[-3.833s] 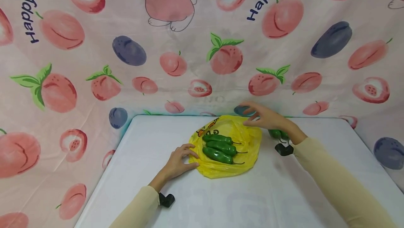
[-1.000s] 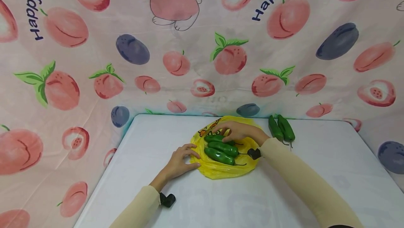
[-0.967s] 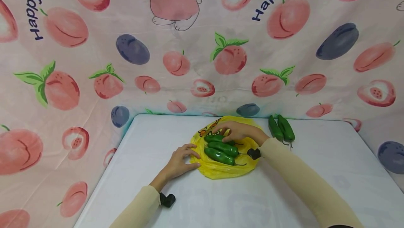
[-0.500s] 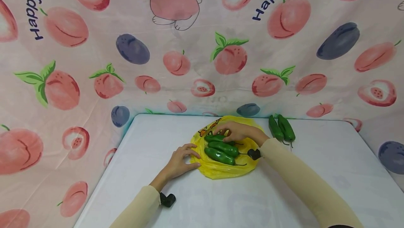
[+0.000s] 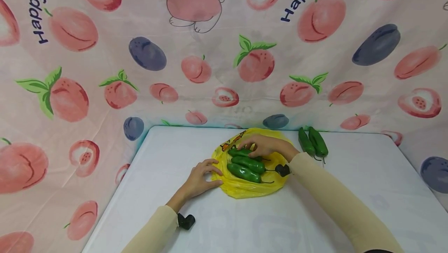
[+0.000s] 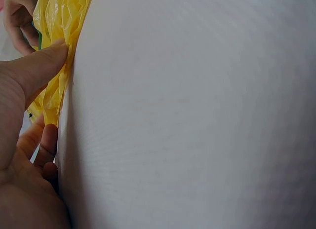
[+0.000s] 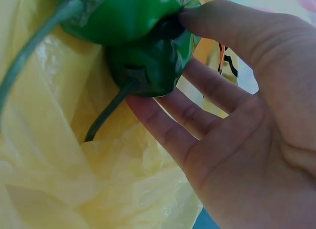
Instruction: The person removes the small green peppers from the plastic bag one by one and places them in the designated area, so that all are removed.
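Note:
A yellow plastic bag (image 5: pixel 255 190) lies spread on the white table, with three glossy green peppers (image 5: pixel 244 173) side by side on it. My right hand (image 5: pixel 261 145) grips the farthest pepper (image 5: pixel 238 152). In the right wrist view, the thumb of the right hand (image 7: pixel 256 115) is on top of that dark-stemmed pepper (image 7: pixel 148 66), and the fingers curl beneath it. At the bag's left edge, my left hand (image 5: pixel 197 179) holds the plastic. The left wrist view has the left thumb pressing the yellow bag (image 6: pixel 59 21), with bent fingers farther along its edge.
Two more green peppers (image 5: pixel 313 142) lie at the table's back right, beside the bag. A fruit-printed cloth (image 5: pixel 210 43) hangs behind the white table (image 5: pixel 168 148). Each wrist carries a small black camera; the left camera (image 5: pixel 186 221) hovers near the tabletop.
From above the bag's far right side, my right hand has come left and down onto the farthest pepper. The two separate peppers are now uncovered. My left hand has stayed in place.

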The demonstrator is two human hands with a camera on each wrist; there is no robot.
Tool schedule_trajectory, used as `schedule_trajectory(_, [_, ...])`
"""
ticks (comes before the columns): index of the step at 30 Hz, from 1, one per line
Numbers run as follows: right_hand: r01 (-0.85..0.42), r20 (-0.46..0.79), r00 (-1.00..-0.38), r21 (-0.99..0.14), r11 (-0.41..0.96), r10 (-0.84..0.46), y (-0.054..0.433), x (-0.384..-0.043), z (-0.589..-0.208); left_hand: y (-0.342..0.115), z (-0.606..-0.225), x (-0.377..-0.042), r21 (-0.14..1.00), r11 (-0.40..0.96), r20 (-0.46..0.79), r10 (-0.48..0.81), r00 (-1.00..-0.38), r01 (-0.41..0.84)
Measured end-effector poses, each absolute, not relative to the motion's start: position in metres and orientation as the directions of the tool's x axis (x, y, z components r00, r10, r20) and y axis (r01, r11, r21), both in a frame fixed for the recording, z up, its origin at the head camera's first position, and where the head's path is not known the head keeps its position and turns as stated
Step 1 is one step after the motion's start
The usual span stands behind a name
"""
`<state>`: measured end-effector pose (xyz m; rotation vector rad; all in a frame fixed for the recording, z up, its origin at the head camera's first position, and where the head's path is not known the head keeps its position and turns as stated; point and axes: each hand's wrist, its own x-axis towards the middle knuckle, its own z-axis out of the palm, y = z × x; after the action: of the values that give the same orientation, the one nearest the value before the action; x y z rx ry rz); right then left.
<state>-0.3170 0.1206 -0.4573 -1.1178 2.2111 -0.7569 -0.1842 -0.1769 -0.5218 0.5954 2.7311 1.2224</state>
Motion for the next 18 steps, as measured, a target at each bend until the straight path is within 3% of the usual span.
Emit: schedule_trajectory(18, [-0.527, -0.233, -0.515, -0.673, 0.519, -0.825, 0.1197, -0.3179, -0.4587, -0.1774, -0.5229, -0.1853, 0.731, 0.605, 0.075, 0.388, -0.919, 0.315])
